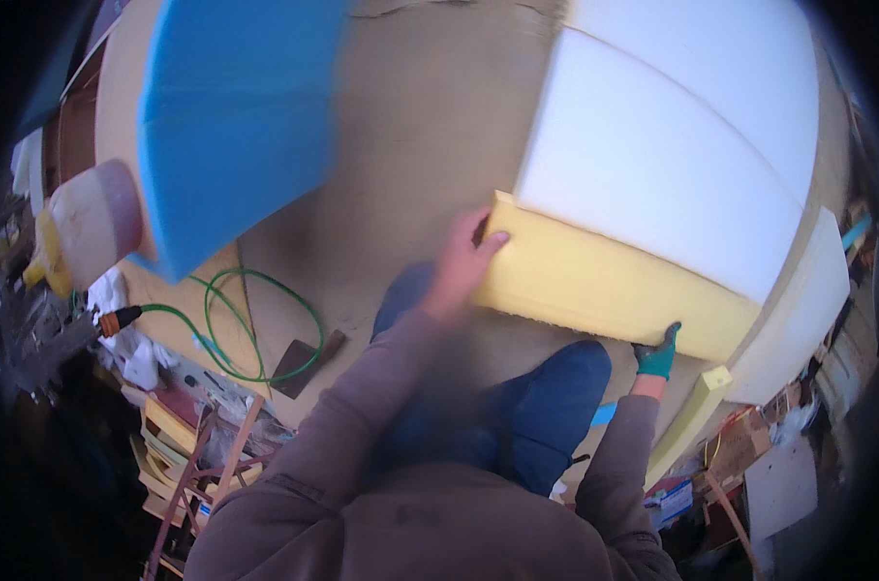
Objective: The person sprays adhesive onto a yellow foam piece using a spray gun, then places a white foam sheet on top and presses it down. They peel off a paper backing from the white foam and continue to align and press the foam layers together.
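Note:
A long yellow foam block (604, 276) lies against the near edge of the white foam sheets (672, 155). My bare left hand (462, 263) is closed on the block's left end, its thumb on top and its other fingers mostly hidden. Wearing a green glove, my right hand (658, 354) grips the near lower edge toward the block's right end. Its thumb shows on the yellow face, while the remaining fingers are partly out of sight under the edge.
Blue foam (236, 116) stands at the left, beside a spray gun with a cloudy cup (95, 213). A green hose (308, 305) loops near a flat scraper-like tool (299, 366). A narrow yellow foam strip (689, 421) lies at the right. Clutter surrounds the tabletop.

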